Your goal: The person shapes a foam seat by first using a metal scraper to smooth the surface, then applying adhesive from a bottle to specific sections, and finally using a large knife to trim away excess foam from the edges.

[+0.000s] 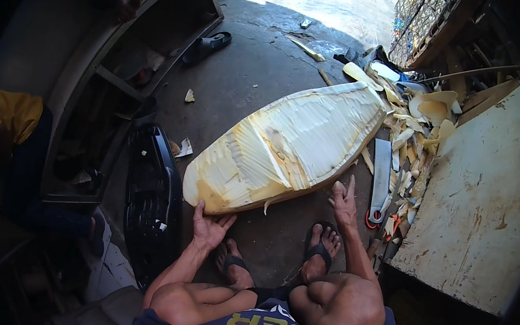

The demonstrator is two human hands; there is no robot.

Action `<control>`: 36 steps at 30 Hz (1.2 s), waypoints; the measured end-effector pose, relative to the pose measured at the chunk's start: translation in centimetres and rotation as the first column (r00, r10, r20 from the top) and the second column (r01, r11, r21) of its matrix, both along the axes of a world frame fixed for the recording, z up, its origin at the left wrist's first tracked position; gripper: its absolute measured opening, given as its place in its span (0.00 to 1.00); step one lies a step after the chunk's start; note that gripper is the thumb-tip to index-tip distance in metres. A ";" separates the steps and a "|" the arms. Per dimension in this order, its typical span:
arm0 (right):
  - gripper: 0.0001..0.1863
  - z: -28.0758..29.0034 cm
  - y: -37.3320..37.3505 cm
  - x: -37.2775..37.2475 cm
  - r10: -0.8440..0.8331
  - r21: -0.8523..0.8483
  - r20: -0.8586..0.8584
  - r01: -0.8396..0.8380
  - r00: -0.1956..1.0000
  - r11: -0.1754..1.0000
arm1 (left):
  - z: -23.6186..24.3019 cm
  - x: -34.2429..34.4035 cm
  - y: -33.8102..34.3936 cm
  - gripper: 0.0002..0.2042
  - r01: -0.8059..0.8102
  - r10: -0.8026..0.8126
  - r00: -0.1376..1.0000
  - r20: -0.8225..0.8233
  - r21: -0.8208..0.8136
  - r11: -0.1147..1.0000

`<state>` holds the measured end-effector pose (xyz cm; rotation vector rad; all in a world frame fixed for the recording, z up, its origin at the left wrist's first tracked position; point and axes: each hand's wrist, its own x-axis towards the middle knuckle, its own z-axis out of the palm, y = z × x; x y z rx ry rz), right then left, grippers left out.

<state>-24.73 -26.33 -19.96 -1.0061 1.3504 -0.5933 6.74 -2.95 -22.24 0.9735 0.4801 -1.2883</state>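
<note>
A long foam seat cushion (286, 140), cream and yellow with ridged cut marks, lies on the floor in front of me, slanting from near left to far right. My left hand (209, 227) is at its near left end, palm up; the thumb touches the edge and the other fingers stretch out beside it. My right hand (343, 204) is just off the cushion's near right side, index finger extended and nothing visible in it. A black moulded plastic seat base (153, 206) lies left of the cushion. To the right lies a flat metal blade (381, 178).
Foam scraps (412, 128) are heaped at the right beside a worn pale board (473, 207). Something with orange loops (374, 219) lies by the blade. A dark cabinet frame (104, 83) and a sandal (206, 47) are at the left. Another person's hands (129, 4) show at upper left.
</note>
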 end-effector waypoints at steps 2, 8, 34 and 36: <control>0.46 -2.0 -0.9 0.3 -0.026 -0.151 -0.075 0.014 0.997 0.988 | 1.1 -5.0 1.8 0.46 0.145 -0.146 0.987 -0.074 -0.011 0.989; 0.46 -2.5 -8.1 0.0 0.031 -0.197 0.167 0.002 0.985 0.980 | -0.5 -5.6 4.4 0.25 0.962 -0.962 0.270 0.034 -0.044 0.268; 0.46 -1.8 -10.8 2.6 0.183 -0.101 0.408 -0.155 0.895 0.983 | 0.1 -8.4 -1.8 0.36 0.886 -0.937 0.251 0.243 0.331 0.323; 0.43 -1.3 -9.5 1.0 0.080 -0.228 0.247 -0.022 0.966 0.973 | 1.4 -7.2 -3.5 0.34 0.783 -0.913 -0.281 0.297 0.621 -0.038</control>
